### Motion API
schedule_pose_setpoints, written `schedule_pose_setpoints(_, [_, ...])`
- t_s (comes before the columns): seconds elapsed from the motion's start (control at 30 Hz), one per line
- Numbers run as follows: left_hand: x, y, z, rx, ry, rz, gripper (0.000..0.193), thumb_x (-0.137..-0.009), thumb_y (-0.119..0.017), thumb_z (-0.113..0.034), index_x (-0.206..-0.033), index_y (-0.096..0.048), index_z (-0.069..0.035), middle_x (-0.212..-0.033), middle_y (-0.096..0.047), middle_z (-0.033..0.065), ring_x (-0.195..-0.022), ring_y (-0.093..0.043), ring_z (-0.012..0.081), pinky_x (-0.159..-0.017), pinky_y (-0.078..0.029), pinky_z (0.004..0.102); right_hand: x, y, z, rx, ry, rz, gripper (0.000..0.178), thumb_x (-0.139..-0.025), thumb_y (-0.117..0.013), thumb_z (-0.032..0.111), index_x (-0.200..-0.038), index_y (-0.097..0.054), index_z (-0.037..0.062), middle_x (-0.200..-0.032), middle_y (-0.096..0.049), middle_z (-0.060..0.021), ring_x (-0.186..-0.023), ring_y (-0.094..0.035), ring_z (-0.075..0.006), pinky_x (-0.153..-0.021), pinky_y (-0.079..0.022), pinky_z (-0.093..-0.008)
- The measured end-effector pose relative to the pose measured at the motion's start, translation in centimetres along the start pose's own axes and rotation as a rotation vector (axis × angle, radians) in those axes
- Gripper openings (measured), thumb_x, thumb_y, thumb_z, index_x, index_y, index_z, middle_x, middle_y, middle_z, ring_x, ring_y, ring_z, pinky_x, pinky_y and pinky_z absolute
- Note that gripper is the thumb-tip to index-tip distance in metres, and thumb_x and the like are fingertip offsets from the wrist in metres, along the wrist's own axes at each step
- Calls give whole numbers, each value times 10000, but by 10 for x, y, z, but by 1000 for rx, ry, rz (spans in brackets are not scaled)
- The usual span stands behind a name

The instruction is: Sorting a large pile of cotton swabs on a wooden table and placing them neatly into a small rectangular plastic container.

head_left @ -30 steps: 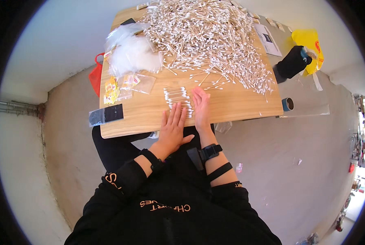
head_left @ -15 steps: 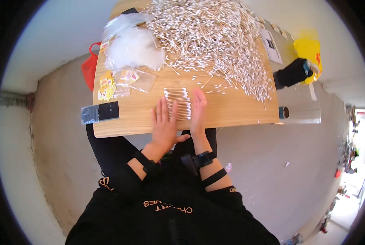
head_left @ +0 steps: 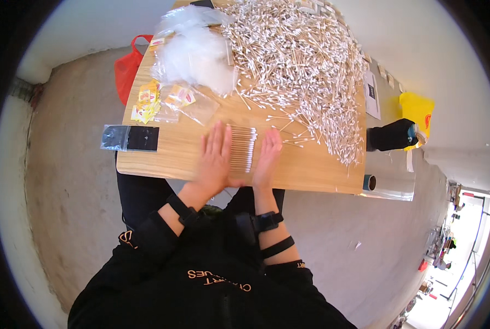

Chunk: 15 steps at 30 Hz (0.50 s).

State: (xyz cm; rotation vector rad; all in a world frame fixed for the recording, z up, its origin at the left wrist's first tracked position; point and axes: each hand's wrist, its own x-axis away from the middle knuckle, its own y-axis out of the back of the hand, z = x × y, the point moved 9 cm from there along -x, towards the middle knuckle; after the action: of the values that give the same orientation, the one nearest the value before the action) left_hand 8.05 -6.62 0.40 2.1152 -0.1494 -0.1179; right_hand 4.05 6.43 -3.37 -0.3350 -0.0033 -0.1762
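Observation:
A row of cotton swabs (head_left: 241, 151) lies side by side on the wooden table (head_left: 179, 159), near its front edge. Along the left ends of the row rests my left hand (head_left: 214, 156), fingers stretched out and covering those tips. My right hand (head_left: 267, 156) stands on edge at the other side, a small gap from the white tips, its fingers extended and a little curved. Neither hand grips anything. Beyond them a large heap of loose cotton swabs (head_left: 300, 60) spreads over the far and right part of the table.
Clear plastic bags (head_left: 193, 60) lie at the far left, with yellow packets (head_left: 148, 101) nearer me. A black card in a clear sleeve (head_left: 130, 137) sits by the left edge. A red bag (head_left: 127, 71) hangs left; a dark bottle (head_left: 390, 136) and yellow bag (head_left: 417, 109) are right.
The view has shifted and tilted. My left hand has moved off the middle of the row to its left ends, uncovering more swabs. My right hand remains upright at the right side.

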Motion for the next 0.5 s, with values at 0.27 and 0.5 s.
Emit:
schedule_pose_setpoints(0.27, [-22, -10, 3, -146, -4, 107, 1479, -420, -826, -639, -1480, -68, 61, -1553, -104, 252, -1463, -75, 351, -1150, -93, 541, -47, 14, -43, -71, -251, -58, 619, -1029, -277, 425, -1433, -244, -44, -1473, -300, -198, -1400, -263, -276, -1171, -177, -384])
schedule_pose_setpoints(0.5, [-13, -6, 18, -110, 25, 147, 1475, -426, -814, -656, -1480, -75, 66, -1563, -92, 228, -1467, -55, 337, -1157, -76, 529, -17, -11, -7, 50, -19, 92, 609, -1029, -282, 423, -1416, -271, -47, -1424, -348, -209, -1364, -313, -280, -1157, -209, -389])
